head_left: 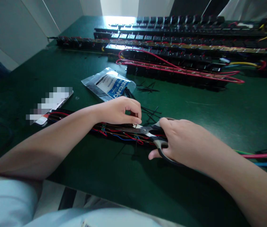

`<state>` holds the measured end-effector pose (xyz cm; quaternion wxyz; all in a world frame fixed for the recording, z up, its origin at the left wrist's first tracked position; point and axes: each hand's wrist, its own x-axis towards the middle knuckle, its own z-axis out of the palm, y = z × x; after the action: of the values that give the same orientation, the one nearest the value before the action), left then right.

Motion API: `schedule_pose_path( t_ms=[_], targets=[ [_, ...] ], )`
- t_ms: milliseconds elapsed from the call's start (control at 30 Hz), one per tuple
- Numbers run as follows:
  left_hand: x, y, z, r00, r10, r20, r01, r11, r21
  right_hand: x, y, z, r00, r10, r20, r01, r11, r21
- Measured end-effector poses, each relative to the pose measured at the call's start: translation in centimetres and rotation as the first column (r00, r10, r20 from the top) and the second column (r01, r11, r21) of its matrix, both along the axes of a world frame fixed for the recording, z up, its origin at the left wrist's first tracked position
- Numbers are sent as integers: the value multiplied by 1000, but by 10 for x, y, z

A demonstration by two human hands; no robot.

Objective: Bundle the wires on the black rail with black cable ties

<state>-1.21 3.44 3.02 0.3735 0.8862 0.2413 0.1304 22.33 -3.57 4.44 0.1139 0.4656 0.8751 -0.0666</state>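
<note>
My right hand grips a pair of scissors with dark and grey handles. The handles are spread, and the blades point left over a long, narrow black strip with wires. Red, blue and yellowish wires run along it, and thin black cable ties stick out below. My left hand is just above the strip by the blades, thumb and fingers pinched together. What lies in that pinch is hidden. Loose black cable ties lie beyond the hands, beside an open plastic bag with a blue and white label.
Several long black wired assemblies with red cables lie across the far side of the green table. A blurred-out flat object rests at the left. More thick cables are at the right edge. Parts of other people show at the far edges.
</note>
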Motion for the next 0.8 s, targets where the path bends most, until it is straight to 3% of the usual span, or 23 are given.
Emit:
schedule_pose_path(
  t_ms=[333, 467, 633, 800],
  targets=[
    [-3, 1, -1, 999, 34, 28, -33, 999, -16, 0, 4, 0, 998, 13, 54, -14, 1000, 8],
    [-4, 4, -2, 993, 102, 56, -102, 995, 4, 2, 7, 5, 995, -8, 101, 10, 1000, -25],
    [-1, 6, -7, 945, 324, -37, -317, 940, 126, 15, 12, 22, 977, -122, 173, 147, 979, -142],
    [1, 7, -8, 920, 368, -134, -333, 915, 228, 49, 19, 45, 934, -307, 182, 346, 905, -246]
  ],
)
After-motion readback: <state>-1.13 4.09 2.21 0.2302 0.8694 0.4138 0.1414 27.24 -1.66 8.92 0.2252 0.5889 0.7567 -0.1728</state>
